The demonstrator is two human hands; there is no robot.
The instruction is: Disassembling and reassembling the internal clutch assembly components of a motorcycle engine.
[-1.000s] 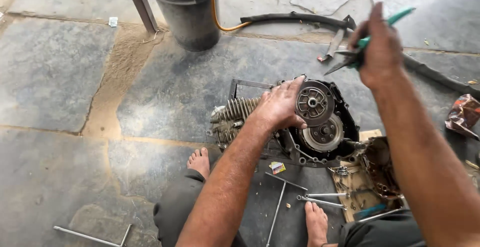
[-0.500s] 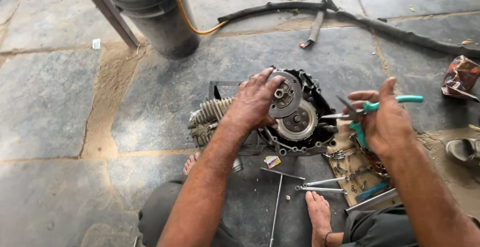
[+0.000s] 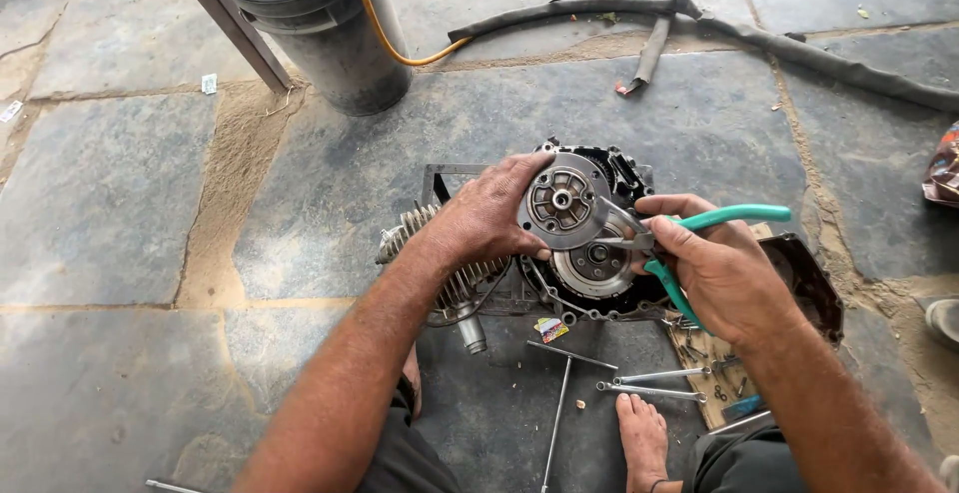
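Pliers [image 3: 667, 253] gripped in right hand [image 3: 721, 278] point left, tips touching round metal plate [image 3: 562, 200] that left hand [image 3: 491, 215] grasps face-up just above engine case [image 3: 599, 263], between both hands.

Beside the dull grey metal clutch plate [image 3: 561, 200], the pliers [image 3: 689, 243] have teal-green handles. Beyond the plate stands a black bucket [image 3: 320, 28] with an orange-yellow hose [image 3: 385, 28] in it. Below the plate lies a small red-and-yellow packet [image 3: 550, 329] on grey-blue stone floor [image 3: 100, 193].
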